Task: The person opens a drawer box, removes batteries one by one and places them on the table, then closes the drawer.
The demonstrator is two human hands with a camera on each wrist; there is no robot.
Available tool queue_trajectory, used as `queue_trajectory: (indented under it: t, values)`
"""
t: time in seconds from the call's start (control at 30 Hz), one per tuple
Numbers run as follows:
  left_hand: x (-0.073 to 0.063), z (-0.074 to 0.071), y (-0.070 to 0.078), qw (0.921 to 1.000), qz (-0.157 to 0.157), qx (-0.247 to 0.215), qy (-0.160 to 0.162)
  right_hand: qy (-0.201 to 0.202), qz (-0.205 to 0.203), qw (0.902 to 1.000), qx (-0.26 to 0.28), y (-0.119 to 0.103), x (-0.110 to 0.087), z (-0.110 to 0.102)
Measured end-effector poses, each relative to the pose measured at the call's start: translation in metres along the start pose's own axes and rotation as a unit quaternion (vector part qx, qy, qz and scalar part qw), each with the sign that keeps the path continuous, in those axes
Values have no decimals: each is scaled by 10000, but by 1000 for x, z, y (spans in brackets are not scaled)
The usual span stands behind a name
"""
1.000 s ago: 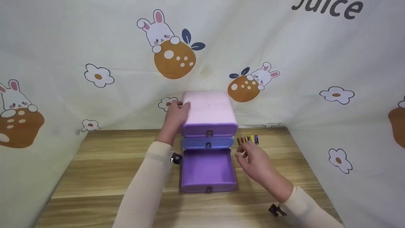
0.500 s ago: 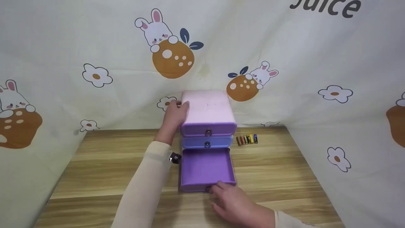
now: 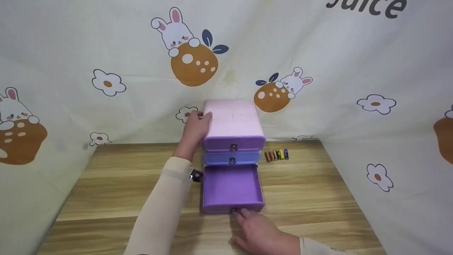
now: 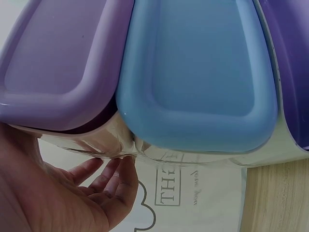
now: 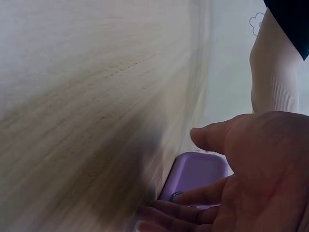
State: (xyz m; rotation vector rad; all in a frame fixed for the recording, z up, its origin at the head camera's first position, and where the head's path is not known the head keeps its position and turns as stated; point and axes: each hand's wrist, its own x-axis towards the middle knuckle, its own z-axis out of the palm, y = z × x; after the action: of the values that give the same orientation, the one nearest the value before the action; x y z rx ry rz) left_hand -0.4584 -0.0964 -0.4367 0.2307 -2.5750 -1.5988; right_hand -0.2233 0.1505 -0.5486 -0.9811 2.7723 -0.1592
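A small drawer cabinet (image 3: 233, 118) with a pink top stands against the cloth backdrop. Its bottom purple drawer (image 3: 231, 186) is pulled out, and nothing shows inside. Above it, the blue drawer (image 3: 212, 158) and the upper purple drawer (image 3: 216, 144) are closed. My left hand (image 3: 195, 131) rests against the cabinet's left side near the top; in the left wrist view its fingers (image 4: 123, 186) touch the side wall. With extended fingers my right hand (image 3: 260, 230) touches the bottom drawer's front by the ring pull (image 3: 233, 210), its thumb held apart.
Several small batteries (image 3: 277, 155) lie in a row on the wooden table (image 3: 300, 191), right of the cabinet. A printed cloth (image 3: 134, 109) hangs behind and at both sides.
My right hand has come from beside the batteries to the bottom drawer's front, then slid slightly lower to the ring pull. My left hand and the drawers look unmoved.
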Motion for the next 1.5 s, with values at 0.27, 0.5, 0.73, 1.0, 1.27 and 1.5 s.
queue_trajectory:
  t: [0.27, 0.5, 0.73, 1.0, 1.27, 1.5]
  values:
    - [-1, -1, 1, 10000, 51, -74, -27, 380, -59, 9992, -65, 2, 3, 6]
    - [0, -1, -1, 10000, 34, -35, -34, 1490, -311, 9879, 308, 6, 15, 13]
    - [0, 0, -2, 10000, -2, -42, -33, 2454, -694, 9666, 249, 14, 26, 19]
    - [-1, -1, -1, 10000, -28, -22, -11, 2558, -687, 9643, -13, 15, 29, 19]
    - [-1, -1, -1, 10000, 23, -58, -23, 2701, -711, 9599, -234, 14, 29, 18]
    - [-2, -2, 1, 10000, 62, -43, -18, 2540, -613, 9652, -30, 15, 31, 17]
